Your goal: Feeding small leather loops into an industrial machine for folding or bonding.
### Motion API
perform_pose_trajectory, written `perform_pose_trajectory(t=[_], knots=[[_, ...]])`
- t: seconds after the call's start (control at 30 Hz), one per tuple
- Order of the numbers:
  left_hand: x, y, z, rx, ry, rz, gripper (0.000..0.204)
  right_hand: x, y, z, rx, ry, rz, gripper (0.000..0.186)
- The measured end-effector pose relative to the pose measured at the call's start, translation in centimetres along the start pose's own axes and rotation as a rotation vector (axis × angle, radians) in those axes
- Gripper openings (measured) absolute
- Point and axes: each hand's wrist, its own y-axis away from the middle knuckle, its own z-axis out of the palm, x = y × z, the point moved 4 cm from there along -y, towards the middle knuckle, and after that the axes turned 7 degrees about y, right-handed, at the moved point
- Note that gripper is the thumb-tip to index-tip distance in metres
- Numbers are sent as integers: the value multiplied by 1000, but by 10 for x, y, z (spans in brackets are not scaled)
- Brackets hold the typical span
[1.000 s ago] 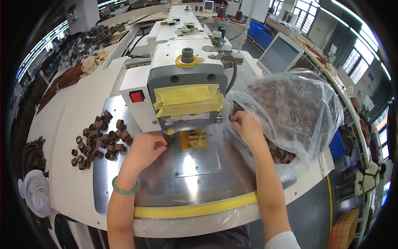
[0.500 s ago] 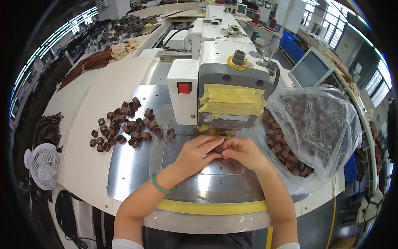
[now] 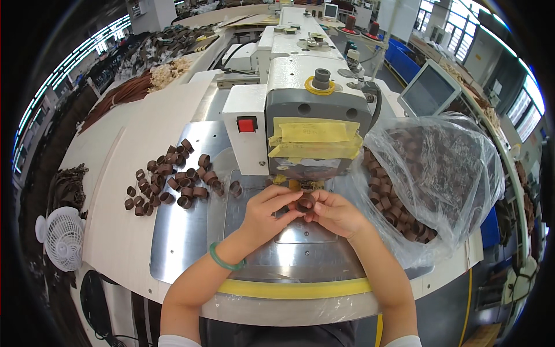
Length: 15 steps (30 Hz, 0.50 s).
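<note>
Fingers (image 3: 287,198) of the left hand (image 3: 261,215) and right hand (image 3: 342,216) are pinching a brown ring-shaped band (image 3: 305,203) between them, right in front of the sewing machine (image 3: 303,75), where uneven pressure could squash it or drop it onto the metal plate (image 3: 272,263).

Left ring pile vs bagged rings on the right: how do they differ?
The left pile lies uncovered; the bagged rings sit in a clear plastic bag. The left pile is loosely scattered, with gaps; the bagged rings are bunched closely. The left pile is the smaller heap, the bagged rings the larger. Both consist of brown rings.
</note>
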Motion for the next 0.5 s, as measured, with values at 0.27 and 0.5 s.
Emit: perform_pose_trajectory(t=[0.27, 0.5], knots=[[3, -2, 2, -23, 73, 93, 37, 5, 2, 2, -59, 80, 15, 20], [10, -3, 4, 3, 15, 200, 34, 5, 3, 3, -89, 30, 34, 20]])
